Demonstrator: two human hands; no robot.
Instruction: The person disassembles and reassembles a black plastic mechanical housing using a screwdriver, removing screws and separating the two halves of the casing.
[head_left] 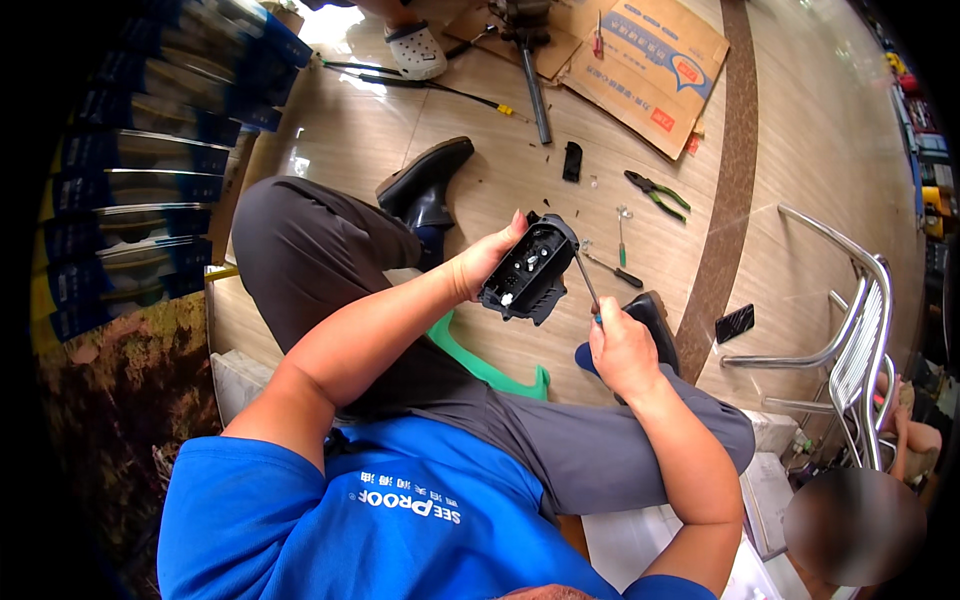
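My left hand (487, 262) is closed around one side of a black plastic housing (545, 262), held up over the floor between my legs. Its open face is turned up, showing ribs and small light-coloured parts inside. In my right hand (626, 352), fingers wrapped round the handle, is a screwdriver (588, 280). The shaft reaches up to the housing's right rim; whether the tip sits in a screw is too small to tell. Beneath my left forearm lies a green curved plastic piece (485, 368).
Pliers with green handles (658, 195), a small black part (572, 161), a green-handled screwdriver (623, 245) and a black-handled one (618, 271) lie beyond the housing. Farther off are cardboard (645, 75) and another person's white clog (415, 52). A phone (735, 324) lies near a metal chair (865, 320).
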